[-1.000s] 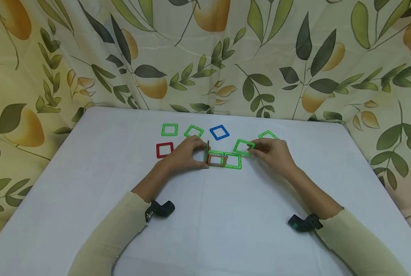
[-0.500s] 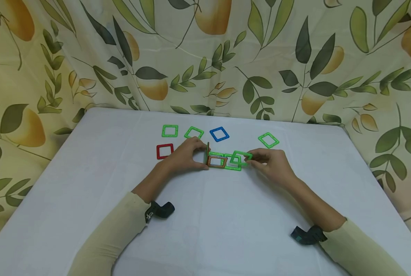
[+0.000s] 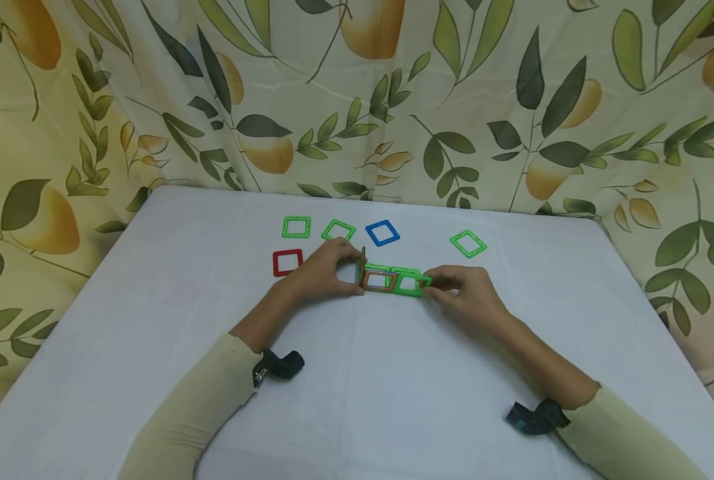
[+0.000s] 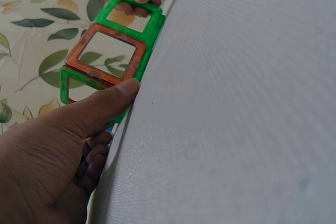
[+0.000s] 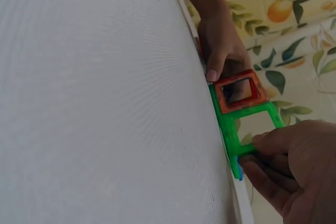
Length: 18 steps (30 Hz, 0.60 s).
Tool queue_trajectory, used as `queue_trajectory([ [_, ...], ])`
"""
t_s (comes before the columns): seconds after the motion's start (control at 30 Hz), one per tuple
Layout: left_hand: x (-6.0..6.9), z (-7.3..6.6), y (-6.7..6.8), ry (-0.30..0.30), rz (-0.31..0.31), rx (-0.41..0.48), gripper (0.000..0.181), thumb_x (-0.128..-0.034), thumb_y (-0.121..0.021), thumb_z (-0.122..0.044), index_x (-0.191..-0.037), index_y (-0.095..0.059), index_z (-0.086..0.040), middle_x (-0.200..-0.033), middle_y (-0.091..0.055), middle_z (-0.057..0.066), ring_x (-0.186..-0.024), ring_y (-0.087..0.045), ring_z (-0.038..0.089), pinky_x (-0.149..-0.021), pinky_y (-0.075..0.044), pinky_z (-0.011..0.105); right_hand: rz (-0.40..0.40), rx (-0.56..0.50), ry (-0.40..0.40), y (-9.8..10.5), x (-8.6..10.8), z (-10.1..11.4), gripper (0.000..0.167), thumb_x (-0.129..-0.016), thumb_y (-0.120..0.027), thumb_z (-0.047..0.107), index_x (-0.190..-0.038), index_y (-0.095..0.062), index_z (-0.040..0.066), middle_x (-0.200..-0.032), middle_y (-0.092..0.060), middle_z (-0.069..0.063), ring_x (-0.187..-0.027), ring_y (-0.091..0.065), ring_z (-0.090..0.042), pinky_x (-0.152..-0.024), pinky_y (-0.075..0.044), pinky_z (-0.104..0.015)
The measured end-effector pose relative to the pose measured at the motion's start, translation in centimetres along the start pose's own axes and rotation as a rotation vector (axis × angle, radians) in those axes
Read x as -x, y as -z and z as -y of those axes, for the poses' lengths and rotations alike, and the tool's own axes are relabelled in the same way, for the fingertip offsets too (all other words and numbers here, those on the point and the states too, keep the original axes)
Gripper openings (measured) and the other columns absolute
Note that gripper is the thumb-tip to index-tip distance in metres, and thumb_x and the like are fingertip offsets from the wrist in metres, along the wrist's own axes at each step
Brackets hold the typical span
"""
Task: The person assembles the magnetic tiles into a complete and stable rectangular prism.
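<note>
**Open-centred square frames, 2 hands in attendance, centre of head view**

Item 1: green square plastic-looking frame (image 5: 252, 109), roughly upright at centre of head view, just right of Item 2, contact unclear. Pinched by its right edge in the right hand (image 3: 461, 290), with thumb and fingertips almost closed together.

Item 2: orange square plastic-looking frame (image 4: 135, 61), standing upright.

Item 3: green upright frame (image 4: 64, 86), edge-on in head view, left of Item 2. Held in the left hand (image 3: 327, 270), between widely parted thumb and fingers.

Item 4: flat green frames (image 3: 376, 267), beneath, on white cloth-covered table (image 3: 345, 400).

Item 5, loose, lying flat: red frame (image 3: 275, 264), left of centre; blue frame (image 3: 377, 225), upper middle.

Handling, by judgement: light, stiff, slightly slippery; joins easily knocked apart. Best taken by the outer rim, on the side away from neighbours.
</note>
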<state>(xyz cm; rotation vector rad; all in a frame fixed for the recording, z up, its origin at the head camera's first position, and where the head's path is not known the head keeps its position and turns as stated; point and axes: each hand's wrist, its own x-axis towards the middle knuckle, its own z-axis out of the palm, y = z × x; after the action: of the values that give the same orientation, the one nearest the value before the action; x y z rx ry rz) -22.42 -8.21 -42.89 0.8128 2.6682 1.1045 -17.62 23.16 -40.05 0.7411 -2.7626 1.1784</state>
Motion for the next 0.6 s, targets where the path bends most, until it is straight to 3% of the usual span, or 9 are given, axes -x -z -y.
queue_trajectory([
  [0.4, -0.03, -0.06, 0.07, -0.009, -0.007, -0.012, 0.064, -0.0823, -0.093, -0.031, -0.134, -0.067, -0.003, -0.125, -0.059, 0.004, -0.117, -0.051, 0.019, -0.104, -0.045, 0.034, -0.003, -0.005, 0.010, -0.38, -0.02, -0.11, 0.020, -0.089, -0.082, -0.003, -0.109, -0.078, -0.001, -0.099, -0.078, -0.006, -0.086, -0.074, -0.020, -0.074, -0.057, -0.022],
  [0.6, 0.04, -0.26, -0.08, 0.002, -0.007, -0.027, 0.064, -0.0830, -0.092, -0.033, -0.134, -0.066, -0.005, -0.126, -0.058, 0.003, -0.118, -0.050, 0.019, -0.102, -0.046, 0.033, 0.016, -0.008, 0.013, -0.80, -0.16, -0.78, 0.021, -0.087, -0.085, 0.000, -0.107, -0.079, 0.004, -0.101, -0.076, -0.001, -0.087, -0.070, -0.018, -0.078, -0.057, -0.027],
])
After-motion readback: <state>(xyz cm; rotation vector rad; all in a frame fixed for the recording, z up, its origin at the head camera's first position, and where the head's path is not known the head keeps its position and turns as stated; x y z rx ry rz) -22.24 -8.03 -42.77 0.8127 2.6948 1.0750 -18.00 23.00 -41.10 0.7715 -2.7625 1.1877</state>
